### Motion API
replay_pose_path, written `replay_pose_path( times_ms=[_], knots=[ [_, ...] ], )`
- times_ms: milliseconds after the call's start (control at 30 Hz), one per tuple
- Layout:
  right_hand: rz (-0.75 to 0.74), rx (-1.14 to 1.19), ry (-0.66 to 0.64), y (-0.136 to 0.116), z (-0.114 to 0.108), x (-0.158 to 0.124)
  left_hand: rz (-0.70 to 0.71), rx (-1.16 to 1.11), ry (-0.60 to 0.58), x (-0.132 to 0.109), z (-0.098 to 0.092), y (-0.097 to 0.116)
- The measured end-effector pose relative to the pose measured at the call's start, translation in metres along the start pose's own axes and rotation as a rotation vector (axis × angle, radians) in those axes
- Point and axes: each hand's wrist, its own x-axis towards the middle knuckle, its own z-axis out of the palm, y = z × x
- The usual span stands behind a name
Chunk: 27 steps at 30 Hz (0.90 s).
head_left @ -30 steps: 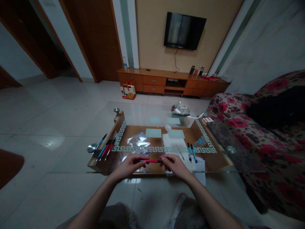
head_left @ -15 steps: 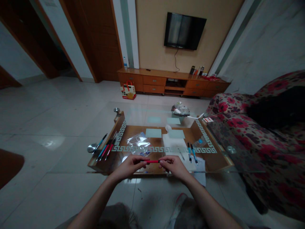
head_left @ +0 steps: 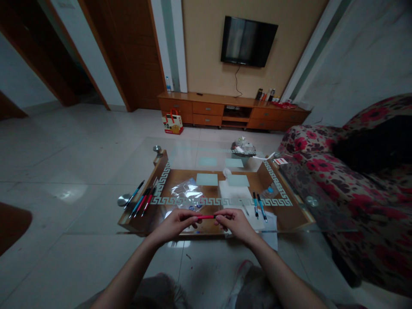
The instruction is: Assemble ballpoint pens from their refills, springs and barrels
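Observation:
A red pen [head_left: 206,217] with dark ends lies level between my two hands, above the front edge of the glass table [head_left: 96,214]. My left hand [head_left: 180,222] pinches its left end and my right hand [head_left: 234,222] pinches its right end; the fingers cover both tips. To the left, several blue and red pens [head_left: 141,202] rest side by side on the glass. Two blue pens with black parts [head_left: 260,206] lie to the right of my right hand. Behind my left hand is a clear plastic bag [head_left: 187,191].
White papers [head_left: 236,195] show under the glass at centre right. A bin with a plastic liner [head_left: 243,148] stands beyond the table's far side. A flowered sofa [head_left: 309,143] borders the right. A low wooden cabinet [head_left: 207,113] and a gift bag [head_left: 173,123] are further back.
Both hands keep nearly the same place and grip on the red pen. The view has shifted very slightly; the other pens lie as before.

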Motion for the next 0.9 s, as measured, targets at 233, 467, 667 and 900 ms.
replay_pose_path(
  times_ms=[233,467,667,900],
  knots=[
    [-0.004,-0.006,-0.002,-0.004,0.0,-0.001,-0.006,-0.025,-0.034,-0.001,0.001,0.005],
    [0.006,-0.003,-0.002,-0.005,0.001,-0.001,-0.004,-0.066,-0.055,0.0,0.0,0.004],
    [-0.017,-0.009,-0.013,-0.005,0.001,-0.001,-0.006,-0.082,-0.058,0.0,-0.001,0.007],
    [-0.046,-0.049,-0.001,-0.014,0.003,-0.004,-0.012,-0.102,-0.042,-0.002,-0.002,0.013]
  ],
)
